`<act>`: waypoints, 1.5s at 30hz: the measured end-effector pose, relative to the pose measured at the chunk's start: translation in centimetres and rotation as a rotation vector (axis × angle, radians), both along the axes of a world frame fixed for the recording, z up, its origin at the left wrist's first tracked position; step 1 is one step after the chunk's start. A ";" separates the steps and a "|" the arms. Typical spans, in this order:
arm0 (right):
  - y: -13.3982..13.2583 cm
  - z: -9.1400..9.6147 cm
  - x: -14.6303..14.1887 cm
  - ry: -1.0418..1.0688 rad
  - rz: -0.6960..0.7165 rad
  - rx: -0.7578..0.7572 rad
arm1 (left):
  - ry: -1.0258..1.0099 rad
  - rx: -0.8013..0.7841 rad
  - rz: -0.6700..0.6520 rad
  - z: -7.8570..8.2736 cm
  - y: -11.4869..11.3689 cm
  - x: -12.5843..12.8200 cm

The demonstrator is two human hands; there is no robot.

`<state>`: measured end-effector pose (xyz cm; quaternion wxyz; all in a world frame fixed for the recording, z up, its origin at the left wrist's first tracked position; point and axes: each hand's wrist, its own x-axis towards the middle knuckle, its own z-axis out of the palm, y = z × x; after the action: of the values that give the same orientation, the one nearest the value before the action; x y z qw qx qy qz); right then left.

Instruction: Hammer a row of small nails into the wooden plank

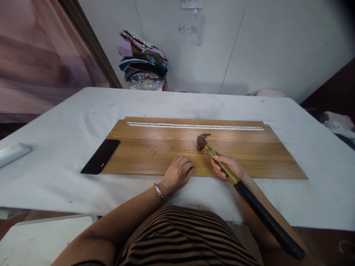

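My right hand [227,167] is closed around the handle of a claw hammer [203,142], whose rusty head rests on a wooden board [249,159] at the right end of a row of small nails [181,149]. My left hand [178,172] lies on the board's near edge with fingers curled down, holding nothing I can make out. Two loose nails [153,151] lie to the left of the row. A white measuring strip [194,126] runs along the board's far side.
The board lies on a white table [69,122]. A black phone [100,156] rests at the board's left end. A white object [12,153] sits at the table's left edge. Folded cloths [142,61] are stacked against the back wall.
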<state>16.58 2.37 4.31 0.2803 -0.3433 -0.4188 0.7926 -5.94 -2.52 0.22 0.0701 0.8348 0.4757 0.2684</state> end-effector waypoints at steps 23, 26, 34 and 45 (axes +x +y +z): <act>0.1 0.2 0.0 -0.023 0.011 0.007 | 0.003 0.008 -0.005 0.2 0.0 0.0; 0.2 0.1 0.1 -0.023 0.013 0.011 | -0.007 0.014 -0.003 0.1 0.0 0.0; 0.0 0.1 0.1 -0.008 -0.005 0.024 | -0.010 0.006 -0.009 0.1 0.0 0.0; 0.0 0.3 0.0 -0.018 -0.010 0.018 | -0.006 0.009 -0.007 0.2 0.0 -0.1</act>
<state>16.61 2.39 4.57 0.2838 -0.3499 -0.4265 0.7843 -6.00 -2.55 0.44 0.0688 0.8360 0.4712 0.2727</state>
